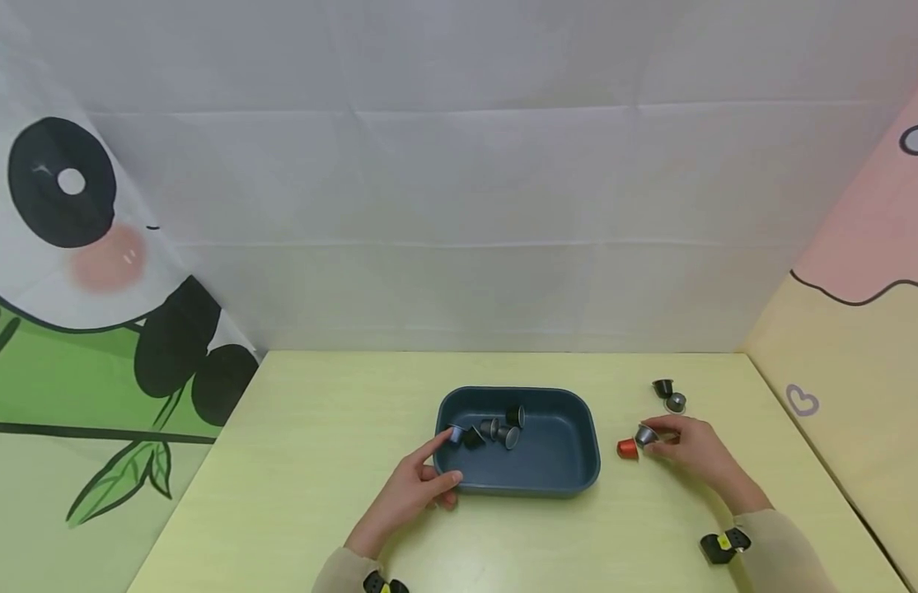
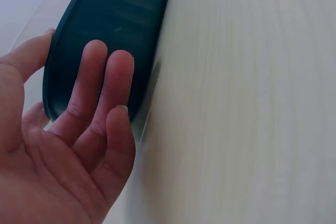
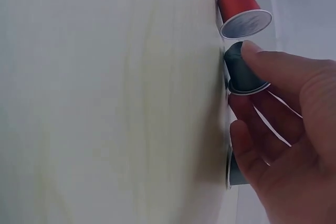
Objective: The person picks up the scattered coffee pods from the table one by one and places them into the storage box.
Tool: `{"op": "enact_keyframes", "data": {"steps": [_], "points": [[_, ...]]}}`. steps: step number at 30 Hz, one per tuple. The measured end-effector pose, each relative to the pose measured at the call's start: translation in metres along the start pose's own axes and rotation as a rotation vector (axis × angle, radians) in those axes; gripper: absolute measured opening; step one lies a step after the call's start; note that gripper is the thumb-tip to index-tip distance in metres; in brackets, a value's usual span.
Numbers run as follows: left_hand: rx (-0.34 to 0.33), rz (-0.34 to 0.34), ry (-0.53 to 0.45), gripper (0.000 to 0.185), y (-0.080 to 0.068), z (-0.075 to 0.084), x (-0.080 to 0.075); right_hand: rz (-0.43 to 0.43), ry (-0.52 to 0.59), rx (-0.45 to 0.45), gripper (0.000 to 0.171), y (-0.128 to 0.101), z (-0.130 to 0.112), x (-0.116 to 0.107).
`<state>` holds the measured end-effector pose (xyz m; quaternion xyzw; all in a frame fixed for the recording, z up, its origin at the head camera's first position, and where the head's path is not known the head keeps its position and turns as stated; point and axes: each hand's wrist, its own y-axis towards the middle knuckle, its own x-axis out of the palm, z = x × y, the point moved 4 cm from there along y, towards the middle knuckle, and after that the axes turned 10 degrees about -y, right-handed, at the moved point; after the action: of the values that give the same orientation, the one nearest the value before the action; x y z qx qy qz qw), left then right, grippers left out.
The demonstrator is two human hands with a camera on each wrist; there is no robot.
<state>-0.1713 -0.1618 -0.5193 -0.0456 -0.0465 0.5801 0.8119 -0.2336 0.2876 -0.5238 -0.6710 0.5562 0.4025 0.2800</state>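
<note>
In the head view my left hand (image 1: 418, 486) is at the near left corner of a dark blue tray (image 1: 570, 484). Its index finger reaches over the left rim beside a blue coffee capsule, and the thumb touches the front rim. The left wrist view shows the other fingers loosely bent against the wall of the tray (image 2: 118, 19). My right hand (image 1: 692, 453) pinches a grey coffee capsule (image 1: 645, 436) between thumb and fingers. A red coffee capsule (image 1: 627, 449) lies just left of it, foil end turned toward the grey one (image 3: 244, 72) in the right wrist view.
Several capsules (image 1: 489, 427), blue, black and grey, lie in the left half of the tray. Behind my right hand are a black capsule (image 1: 662, 388) and a silver-grey one (image 1: 676, 402). A white cloth wall (image 1: 489, 296) closes off the table's back; printed panels flank it.
</note>
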Motion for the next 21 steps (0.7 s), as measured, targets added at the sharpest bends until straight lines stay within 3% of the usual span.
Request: {"op": "enact_keyframes", "data": {"steps": [8,21], "points": [[0.012,-0.006,0.007,0.074,-0.0013,0.0002,0.0,0.01,-0.044,-0.007,0.032,0.0007,-0.0026,0.001],[-0.002,0.009,0.007,0.073,-0.0006,-0.0014,0.0002,0.038,-0.026,0.026,0.035,-0.0045,-0.0047,-0.0028]]}}
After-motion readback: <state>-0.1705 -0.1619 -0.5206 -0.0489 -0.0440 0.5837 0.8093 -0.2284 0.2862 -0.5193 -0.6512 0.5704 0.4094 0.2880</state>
